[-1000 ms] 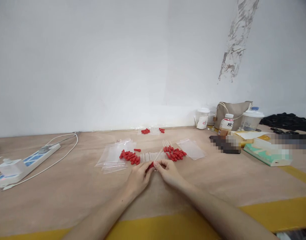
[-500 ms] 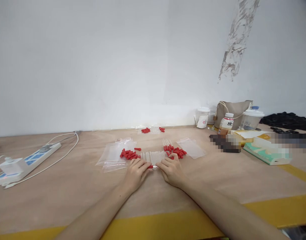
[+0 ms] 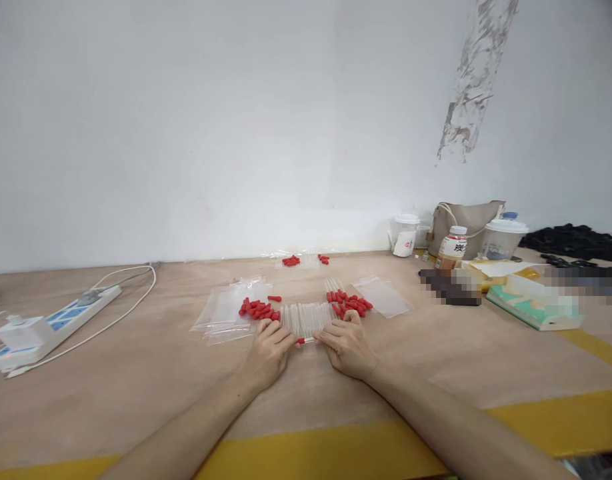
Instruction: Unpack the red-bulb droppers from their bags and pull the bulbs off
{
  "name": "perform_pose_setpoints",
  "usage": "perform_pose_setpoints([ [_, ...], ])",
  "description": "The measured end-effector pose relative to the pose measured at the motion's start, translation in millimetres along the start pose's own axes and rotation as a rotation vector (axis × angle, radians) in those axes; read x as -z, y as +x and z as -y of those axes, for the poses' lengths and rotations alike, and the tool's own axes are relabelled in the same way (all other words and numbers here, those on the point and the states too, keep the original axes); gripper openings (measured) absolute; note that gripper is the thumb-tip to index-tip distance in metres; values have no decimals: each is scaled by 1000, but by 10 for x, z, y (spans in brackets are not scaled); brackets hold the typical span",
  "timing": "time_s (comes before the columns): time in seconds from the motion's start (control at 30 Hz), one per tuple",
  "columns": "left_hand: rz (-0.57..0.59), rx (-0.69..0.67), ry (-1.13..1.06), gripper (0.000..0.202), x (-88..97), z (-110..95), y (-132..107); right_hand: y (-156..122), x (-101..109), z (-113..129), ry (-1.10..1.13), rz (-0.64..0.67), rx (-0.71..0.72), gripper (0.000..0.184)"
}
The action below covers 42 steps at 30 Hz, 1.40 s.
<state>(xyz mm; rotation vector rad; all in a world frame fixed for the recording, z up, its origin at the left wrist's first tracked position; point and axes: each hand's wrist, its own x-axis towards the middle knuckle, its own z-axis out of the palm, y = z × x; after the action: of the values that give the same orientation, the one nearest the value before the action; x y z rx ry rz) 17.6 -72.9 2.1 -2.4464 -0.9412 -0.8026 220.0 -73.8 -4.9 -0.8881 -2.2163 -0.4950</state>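
My left hand is closed, pinching a red rubber dropper bulb whose end shows past the fingertips. My right hand is closed on a thin clear dropper tube. Between the hands the tube meets the bulb's open end; how deep it sits I cannot tell. Just beyond my fingers lies a row of clear tubes side by side. Red bulbs are heaped beside my left fingers. Past my right hand, another heap of red bulbs lies near several tubes pointing away.
Clear plastic bags lie left, another bag right. Bagged red bulbs rest by the wall. A power strip with cables stands far left. On the right are a bottle, lidded cups and a green tissue pack.
Both hands have drawn slightly toward me. The bulb and tube between them now sit a little nearer me, apart from the row of tubes.
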Motion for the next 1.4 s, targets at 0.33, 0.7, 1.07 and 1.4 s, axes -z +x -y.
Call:
perform_pose_setpoints([
  [0.33, -259, 589, -142, 24, 197, 527, -41, 34, 24, -336, 23, -61, -573, 30],
  [0.7, -269, 1035, -136, 35, 37, 1216, -173, 129, -92, -320, -236, 101, -550, 28],
  [1.07, -44, 1052, -99, 20, -52, 1127, -129, 128, -91, -265, -238, 192, -478, 26],
  [1.4, -5, 1061, -15, 28, 43, 1133, -167, 100, -78, -285, -135, 166, -558, 32],
])
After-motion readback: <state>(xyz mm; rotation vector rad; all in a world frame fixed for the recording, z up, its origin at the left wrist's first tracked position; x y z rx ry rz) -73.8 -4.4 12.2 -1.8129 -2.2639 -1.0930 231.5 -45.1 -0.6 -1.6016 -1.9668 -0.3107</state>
